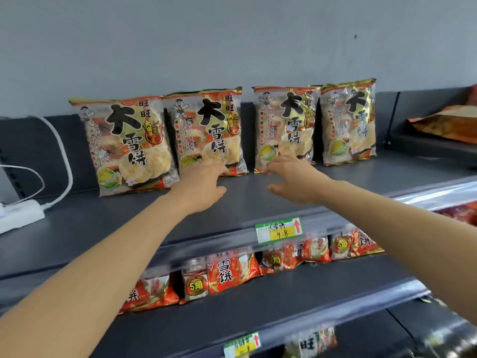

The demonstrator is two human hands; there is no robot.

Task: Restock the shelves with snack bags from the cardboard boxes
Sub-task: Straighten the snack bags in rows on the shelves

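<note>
Four large rice-cracker bags stand upright along the back of the dark top shelf [258, 202], leaning on the grey wall: the first bag [126, 146], second bag [209, 133], third bag [285, 125] and fourth bag [348, 120]. Each carries bold black characters 大雪饼 and a cartoon child. The left hand [204, 187] reaches toward the second bag's base, grip open and empty. The right hand [294, 179] hovers before the third bag, fingers spread, holding nothing. A price tag [278, 230] reads 9.8. Red 雪饼 packs [227, 272] fill the shelf below.
</note>
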